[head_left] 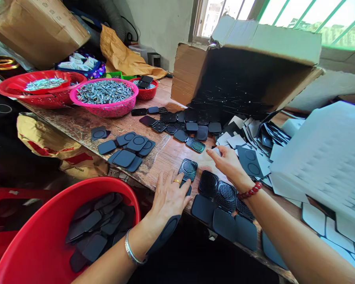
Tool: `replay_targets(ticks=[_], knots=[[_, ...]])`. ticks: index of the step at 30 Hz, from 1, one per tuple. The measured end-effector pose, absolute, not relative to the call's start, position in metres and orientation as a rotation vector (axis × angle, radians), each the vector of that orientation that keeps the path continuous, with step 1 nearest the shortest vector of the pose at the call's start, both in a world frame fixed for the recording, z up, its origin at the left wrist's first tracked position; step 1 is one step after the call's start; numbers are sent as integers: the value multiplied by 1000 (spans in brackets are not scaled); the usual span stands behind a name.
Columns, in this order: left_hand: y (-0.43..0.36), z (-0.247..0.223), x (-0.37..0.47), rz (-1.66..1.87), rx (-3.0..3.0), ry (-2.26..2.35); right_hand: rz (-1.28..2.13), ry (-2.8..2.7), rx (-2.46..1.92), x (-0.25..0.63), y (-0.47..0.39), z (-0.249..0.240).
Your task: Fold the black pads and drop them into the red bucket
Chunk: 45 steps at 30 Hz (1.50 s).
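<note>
My left hand (170,195) lies with spread fingers at the table edge, its fingertips on an opened black case with a grid panel (188,169). A black piece with a faint ring (165,233) shows beside the left wrist. To the right, my right hand (229,163) is closed, thumb and index pinching something small and pale that I cannot make out. Below it, opened black cases (226,194) lie in a row, their smooth flaps (224,225) toward the table's front edge.
A red tub (17,244) of black pieces stands at lower left. Closed black pieces (124,157) lie left of centre. Pink (73,96) and red (6,87) baskets hold metal parts. Behind are a cardboard box (185,75), loose cards (250,161) and a white stack (322,150).
</note>
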<state>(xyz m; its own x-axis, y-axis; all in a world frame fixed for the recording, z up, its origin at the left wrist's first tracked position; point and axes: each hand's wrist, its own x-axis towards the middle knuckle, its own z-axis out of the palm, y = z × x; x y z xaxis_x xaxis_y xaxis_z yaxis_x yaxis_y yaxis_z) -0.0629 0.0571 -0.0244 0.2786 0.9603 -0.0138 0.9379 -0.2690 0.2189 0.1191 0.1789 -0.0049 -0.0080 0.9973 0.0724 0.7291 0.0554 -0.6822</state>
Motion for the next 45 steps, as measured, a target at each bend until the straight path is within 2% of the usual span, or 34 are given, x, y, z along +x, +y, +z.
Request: replay_targets(ticks=[12,16,26,35,37,41,45], knots=[[57,-28,-65,247,2404,1750,404,-2135,-1691,113,169,20],[57,-27,-64,239,2399,1740,472,-2262,-1632,103,159,24],[56,-27,-66,260,2416,1732,333,-2262,-1550,68,179,16],[56,-27,-66,272,2417,1736,316,-2186,-1631,95,186,18],[57,-27,-66,264,2405,1733,424,-2086,-1667,105,183,18],[56,-31,-66,290,2391,1748,877,-1669,-1732,126,167,14],[56,-39,-70,371,2466,1751,1259,-1220,-1546,151,132,8]])
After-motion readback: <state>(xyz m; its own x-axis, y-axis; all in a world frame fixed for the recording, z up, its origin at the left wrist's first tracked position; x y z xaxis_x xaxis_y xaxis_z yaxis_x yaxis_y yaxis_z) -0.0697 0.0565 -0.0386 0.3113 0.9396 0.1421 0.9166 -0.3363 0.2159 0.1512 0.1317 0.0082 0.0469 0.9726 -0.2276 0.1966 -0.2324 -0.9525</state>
